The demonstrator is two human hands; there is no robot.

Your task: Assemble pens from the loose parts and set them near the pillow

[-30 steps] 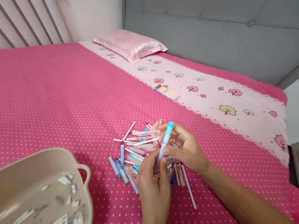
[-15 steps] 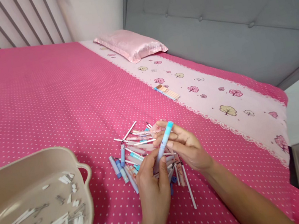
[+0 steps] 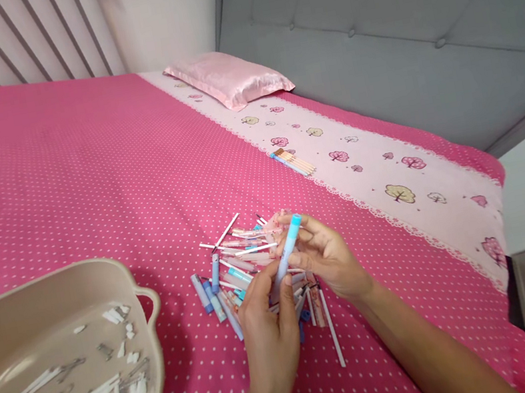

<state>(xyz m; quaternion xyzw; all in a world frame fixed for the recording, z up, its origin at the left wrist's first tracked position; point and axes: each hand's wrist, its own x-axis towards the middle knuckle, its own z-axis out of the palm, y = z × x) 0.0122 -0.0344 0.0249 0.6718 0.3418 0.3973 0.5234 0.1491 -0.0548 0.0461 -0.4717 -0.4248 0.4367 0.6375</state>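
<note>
My left hand [image 3: 267,311] pinches the lower part of a pen barrel [image 3: 289,246], pale blue-lilac with a bright cyan top end, tilted up to the right. My right hand [image 3: 328,256] is curled round its upper part, the thumb against its side and the fingers partly hidden behind it. Under and around both hands lies a loose pile of pen parts: blue and lilac barrels [image 3: 202,294], clear pinkish barrels [image 3: 253,258] and thin white sticks [image 3: 333,329] like refills. My hands cover part of the pile.
At the left stands a beige handled tub [image 3: 155,351] holding small white pieces [image 3: 106,387] and thin grey springs. Several slim pens [image 3: 294,160] lie together farther up the pink dotted bedspread [image 3: 98,158]. A pink pillow [image 3: 231,78] rests by the grey headboard [image 3: 362,9].
The right thumb and fingers have shifted slightly down and left against the barrel. The barrel's cyan end has tipped a little to the left. The left hand stays in place.
</note>
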